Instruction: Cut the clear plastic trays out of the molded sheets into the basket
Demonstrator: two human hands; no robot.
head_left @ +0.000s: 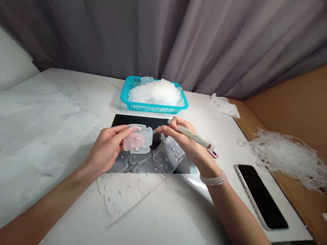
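Between the thumb and fingers of my left hand is a thin, translucent rubbery sheet piece with rounded corners, slots and small raised studs. My right hand is closed around a slim tool with a pale handle; something pink shows at its rear end. A thin tip by the right fingertips comes close to the piece's right edge, and I cannot tell whether they touch. Below both hands, several joined translucent pieces of the same kind lie over a black mat and onto the white table.
Behind the mat stands a blue basket heaped with translucent pieces. A phone lies at the right, near a tangle of clear trimmings by a cardboard panel. Milky plastic sheeting covers the left side. A white scrap lies back right.
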